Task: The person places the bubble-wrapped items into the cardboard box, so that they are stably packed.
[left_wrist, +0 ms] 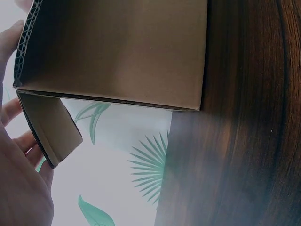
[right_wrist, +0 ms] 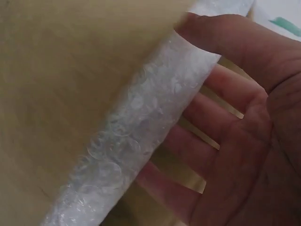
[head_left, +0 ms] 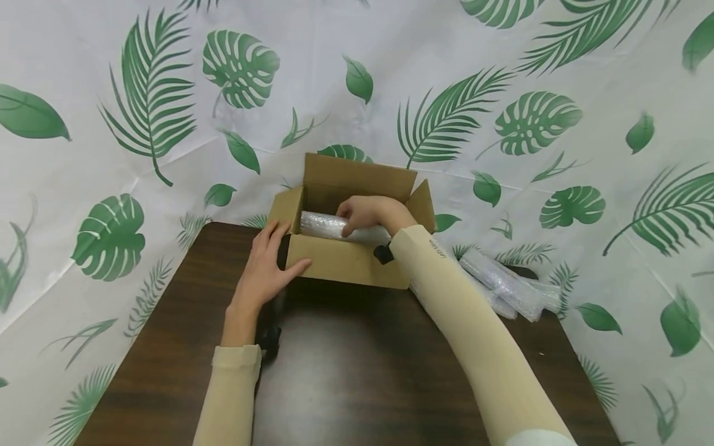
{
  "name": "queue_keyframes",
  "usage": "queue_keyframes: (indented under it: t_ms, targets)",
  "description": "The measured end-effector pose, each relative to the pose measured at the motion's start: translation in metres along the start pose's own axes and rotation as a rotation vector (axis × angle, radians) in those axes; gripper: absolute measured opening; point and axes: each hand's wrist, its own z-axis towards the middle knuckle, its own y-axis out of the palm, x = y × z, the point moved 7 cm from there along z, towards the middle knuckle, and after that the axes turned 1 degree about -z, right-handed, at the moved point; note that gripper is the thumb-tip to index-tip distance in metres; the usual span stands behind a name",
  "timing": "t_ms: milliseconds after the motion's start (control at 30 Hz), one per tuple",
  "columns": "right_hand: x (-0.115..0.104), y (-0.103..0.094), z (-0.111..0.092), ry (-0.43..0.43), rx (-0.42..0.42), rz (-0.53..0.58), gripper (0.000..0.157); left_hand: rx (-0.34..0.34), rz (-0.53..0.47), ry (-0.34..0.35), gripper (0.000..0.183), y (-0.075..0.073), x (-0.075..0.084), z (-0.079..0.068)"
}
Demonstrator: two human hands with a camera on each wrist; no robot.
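An open cardboard box (head_left: pixel 348 263) stands at the table's far edge with its flaps spread. Inside lies a roll-shaped bundle in bubble wrap (head_left: pixel 321 225). My right hand (head_left: pixel 368 212) reaches into the box and grips this bundle; in the right wrist view the thumb lies on one side of the bubble wrap (right_wrist: pixel 141 117) and the fingers on the other. My left hand (head_left: pixel 264 269) rests against the box's left front corner, fingers extended along the left flap (left_wrist: pixel 49 125) and thumb on the front flap. What is wrapped inside the bundle cannot be made out.
More bubble-wrapped bundles (head_left: pixel 504 285) lie in a pile on the table's right side, partly behind the right sleeve. The dark wooden table (head_left: pixel 334 378) extends toward me. A white leaf-patterned sheet (head_left: pixel 346 118) hangs right behind the box.
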Motion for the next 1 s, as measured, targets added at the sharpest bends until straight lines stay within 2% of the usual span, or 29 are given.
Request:
queue_keyframes:
  t_ms: [167, 400, 500, 600, 833, 933, 1000]
  targets:
    - [0.004, 0.015, 0.016, 0.071, -0.082, 0.007, 0.041, -0.016, -0.012, -0.02, 0.095, -0.001, -0.004, -0.001]
    - [0.017, 0.035, 0.024, 0.197, -0.222, 0.035, 0.055, -0.047, -0.032, -0.041, 0.094, 0.0, -0.004, 0.001]
    - [0.02, 0.043, 0.025, 0.22, -0.289, 0.041, 0.057, -0.054, -0.037, -0.044, 0.093, 0.0, -0.002, 0.0]
    - [0.019, 0.046, 0.026, 0.222, -0.321, 0.053, 0.057, -0.053, -0.025, -0.044, 0.093, 0.0, -0.001, -0.001]
    - [0.015, 0.048, 0.027, 0.222, -0.342, 0.062, 0.056, -0.05, -0.006, -0.038, 0.092, -0.001, 0.0, -0.001]
    - [0.014, 0.042, 0.026, 0.19, -0.307, 0.05, 0.055, -0.05, -0.009, -0.037, 0.092, 0.0, -0.001, 0.0]
    - [0.015, 0.035, 0.024, 0.147, -0.248, 0.025, 0.054, -0.05, -0.007, -0.038, 0.093, 0.0, -0.001, 0.0]
